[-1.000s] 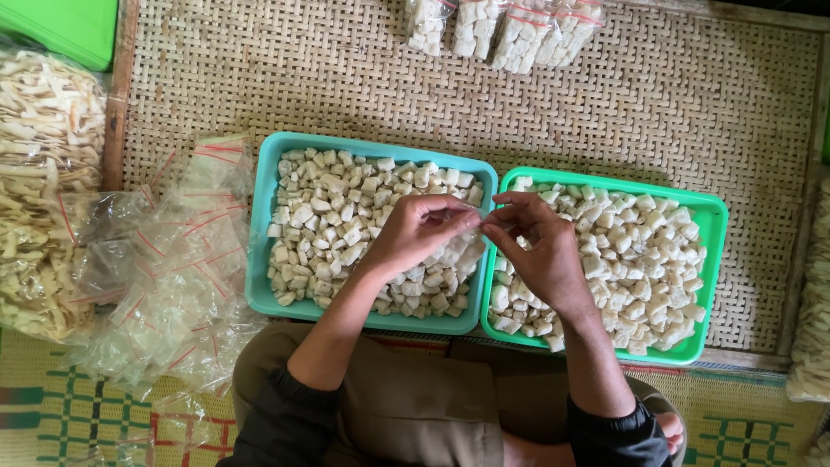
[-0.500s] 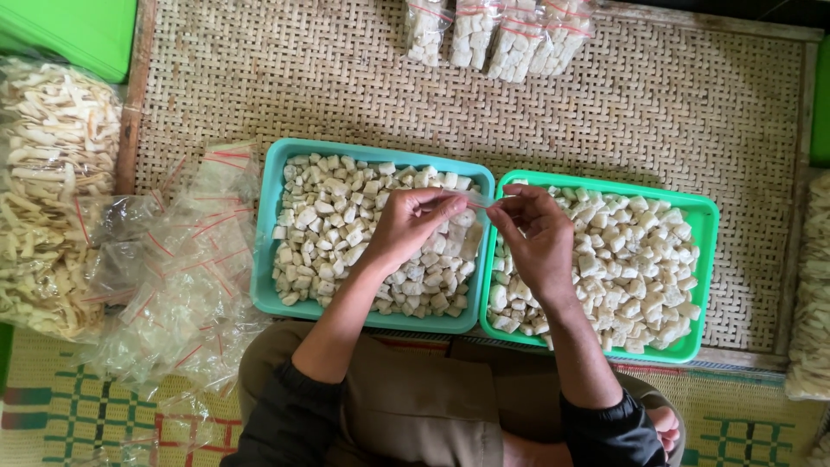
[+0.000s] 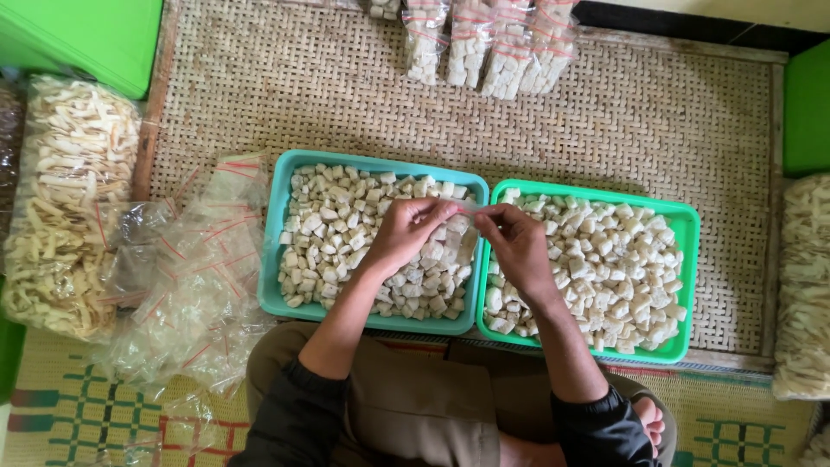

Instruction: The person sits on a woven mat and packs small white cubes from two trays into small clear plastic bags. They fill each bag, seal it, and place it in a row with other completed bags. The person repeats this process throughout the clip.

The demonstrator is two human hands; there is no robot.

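Both hands had drifted slightly left and closer together compared with a second earlier, and the view had tipped so that more of the filled bags at the top showed. The left hand (image 3: pixel 406 232) and the right hand (image 3: pixel 512 244) met above the seam between the two trays, fingertips pinched on a small clear plastic bag (image 3: pixel 467 210) stretched between them; it was too thin and small to say whether it held anything. That shift suggested the bag's mouth was being worked at rather than scooped into the pieces.

Under the left hand lay the teal tray (image 3: pixel 275 251), full of pale cut chunks (image 3: pixel 337 225); under the right, the green tray (image 3: pixel 687 285) with the same chunks. Both trays rested on a woven mat (image 3: pixel 605 121). A loose heap of empty zip bags (image 3: pixel 186 277) sat just left of the teal tray, beside a large sack of pale strips (image 3: pixel 65 207). Four filled bags (image 3: pixel 484 43) stood well apart at the mat's far edge.
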